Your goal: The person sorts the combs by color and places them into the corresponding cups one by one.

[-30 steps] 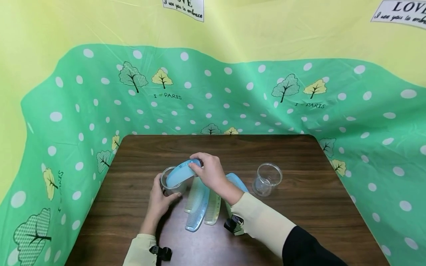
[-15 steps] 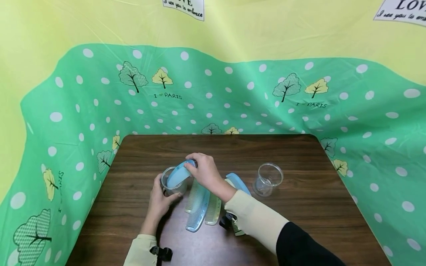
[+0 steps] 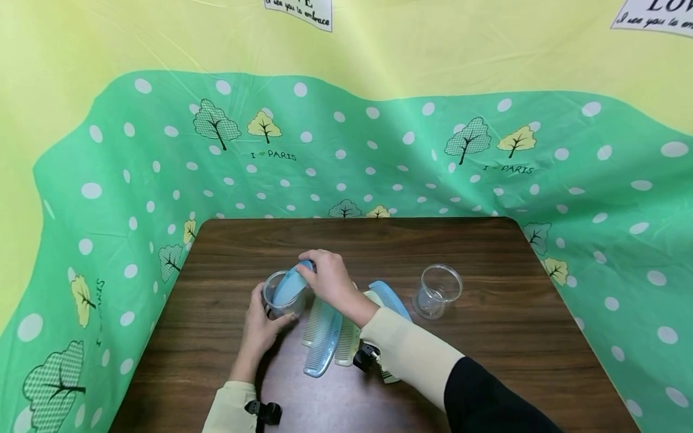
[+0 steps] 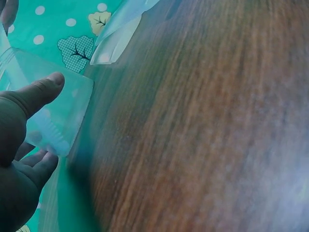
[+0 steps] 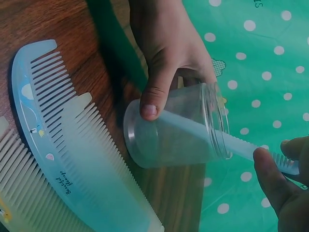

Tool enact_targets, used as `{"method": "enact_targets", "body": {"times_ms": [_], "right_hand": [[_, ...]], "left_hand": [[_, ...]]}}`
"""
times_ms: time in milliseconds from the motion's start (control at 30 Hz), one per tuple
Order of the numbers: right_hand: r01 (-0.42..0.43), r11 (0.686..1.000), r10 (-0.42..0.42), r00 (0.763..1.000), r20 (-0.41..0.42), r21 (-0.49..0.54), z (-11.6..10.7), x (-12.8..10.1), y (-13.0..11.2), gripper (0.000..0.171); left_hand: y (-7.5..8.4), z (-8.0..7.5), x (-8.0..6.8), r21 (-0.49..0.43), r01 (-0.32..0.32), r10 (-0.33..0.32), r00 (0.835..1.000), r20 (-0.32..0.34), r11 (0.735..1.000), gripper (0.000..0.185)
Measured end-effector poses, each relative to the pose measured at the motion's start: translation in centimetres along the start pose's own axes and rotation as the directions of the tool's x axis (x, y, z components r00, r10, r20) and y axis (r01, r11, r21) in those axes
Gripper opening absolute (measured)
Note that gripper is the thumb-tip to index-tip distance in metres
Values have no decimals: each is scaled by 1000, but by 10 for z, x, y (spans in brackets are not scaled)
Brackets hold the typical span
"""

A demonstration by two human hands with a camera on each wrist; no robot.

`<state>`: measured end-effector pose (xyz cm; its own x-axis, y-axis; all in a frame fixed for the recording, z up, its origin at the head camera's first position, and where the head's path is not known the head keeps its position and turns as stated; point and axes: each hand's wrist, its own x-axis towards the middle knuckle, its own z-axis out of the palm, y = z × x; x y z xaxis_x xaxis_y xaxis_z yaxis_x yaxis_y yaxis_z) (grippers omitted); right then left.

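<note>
My left hand [image 3: 258, 325] grips a clear plastic cup [image 3: 280, 296] standing on the brown wooden table [image 3: 487, 355]; its thumb [image 5: 150, 99] presses the cup's wall [image 5: 178, 128]. My right hand [image 3: 326, 278] pinches the upper end of a blue comb [image 3: 291, 281] whose lower end is inside that cup. The right wrist view shows the comb [image 5: 207, 130] running through the cup's mouth. In the left wrist view the thumb [image 4: 41, 92] lies against the cup [image 4: 53, 113].
Several more combs [image 3: 327, 334], blue and pale, lie side by side just right of the held cup, partly under my right forearm. A second clear cup [image 3: 437, 291] stands at the table's right. Green dotted cloth [image 3: 108, 198] walls the table on three sides.
The right hand has pushed the blue comb lower and steeper into the cup. The left hand has kept its hold on the cup.
</note>
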<state>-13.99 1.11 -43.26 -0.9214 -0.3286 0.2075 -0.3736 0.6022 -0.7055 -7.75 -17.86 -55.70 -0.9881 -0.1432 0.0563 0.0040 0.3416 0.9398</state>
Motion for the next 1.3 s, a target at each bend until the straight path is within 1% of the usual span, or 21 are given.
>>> {"method": "enact_targets", "body": {"times_ms": [100, 300, 467, 600, 733, 833, 1100, 1200, 1300], "right_hand": [[-9, 1000, 9, 1000, 18, 9, 1, 1, -1, 29], [-11, 1000, 11, 1000, 27, 1, 0, 1, 0, 30], [10, 1000, -10, 1000, 18, 6, -9, -2, 2, 37], [5, 1000, -5, 1000, 16, 1, -17, -5, 4, 45], [-12, 1000, 12, 999, 33, -12, -24, -11, 5, 53], [-15, 1000, 15, 999, 41, -23, -30, -16, 5, 54], [-2, 999, 5, 999, 51, -55, -39, -23, 13, 55], [-17, 999, 20, 999, 49, -52, -38, -25, 20, 53], [-58, 997, 60, 997, 55, -50, -35, -28, 29, 51]], "left_hand": [[1, 0, 0, 1, 6, -6, 1000, -2, 1000, 103], [1, -1, 0, -11, 9, -9, 1000, 5, 1000, 102], [1, -1, 2, -40, -4, 4, 1000, 3, 999, 102], [0, -1, 3, -56, -8, 9, 1000, 2, 998, 102], [0, -1, 3, -43, 3, -2, 1000, 6, 999, 102], [0, -1, 2, -34, 12, -12, 1000, 7, 999, 102], [-1, -3, 2, -21, 32, -32, 999, 3, 999, 103], [-1, -3, 3, -13, 37, -37, 999, 2, 999, 103], [-2, -3, 3, -6, 41, -41, 999, 1, 999, 103]]}}
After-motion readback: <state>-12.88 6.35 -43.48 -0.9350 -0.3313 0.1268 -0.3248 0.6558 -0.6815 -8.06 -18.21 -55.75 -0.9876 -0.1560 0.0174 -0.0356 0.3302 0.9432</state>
